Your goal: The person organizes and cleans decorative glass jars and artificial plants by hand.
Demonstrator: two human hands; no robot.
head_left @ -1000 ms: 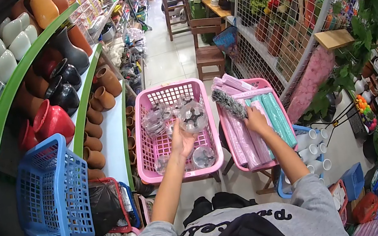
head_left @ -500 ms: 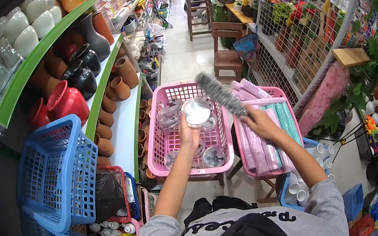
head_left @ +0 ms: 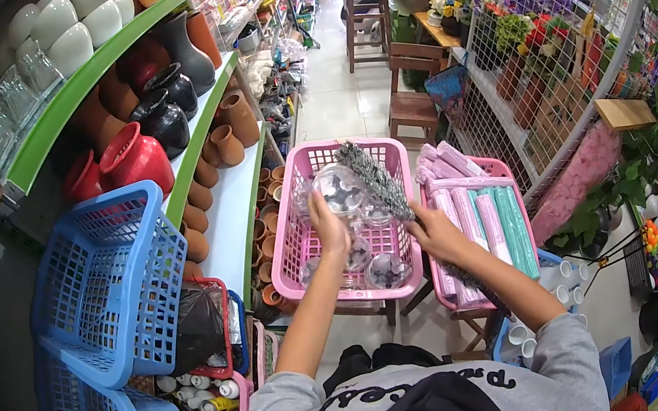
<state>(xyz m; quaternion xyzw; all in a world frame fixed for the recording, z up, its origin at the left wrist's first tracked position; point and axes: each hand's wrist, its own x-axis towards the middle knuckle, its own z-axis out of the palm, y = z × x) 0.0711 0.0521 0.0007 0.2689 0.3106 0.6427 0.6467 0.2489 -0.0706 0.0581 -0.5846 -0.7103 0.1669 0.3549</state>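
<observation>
My left hand (head_left: pixel 332 229) is closed on the side of a clear round glass dish (head_left: pixel 338 190), held over a pink plastic basket (head_left: pixel 353 295). In my right hand (head_left: pixel 440 232) is a grey fluffy duster (head_left: pixel 379 184), gripped near its lower end. Its head slants up and to the left, along the right side of the dish. Several more clear round glass pieces, such as one glass bowl (head_left: pixel 386 271), lie in the basket beneath my hands.
Right of it, another pink basket (head_left: pixel 517 184) holds pink rolls (head_left: pixel 468 226) and teal rolls (head_left: pixel 514 231) in wrapping. Blue baskets (head_left: pixel 103 287) and shelves with red vases (head_left: pixel 134 161) stand on the left. A wooden chair (head_left: pixel 414 87) and wire rack (head_left: pixel 534 75) are ahead.
The duster has swung down and left to beside the dish, and my right hand has lowered slightly. The dish has tilted a little. The camera view has shifted.
</observation>
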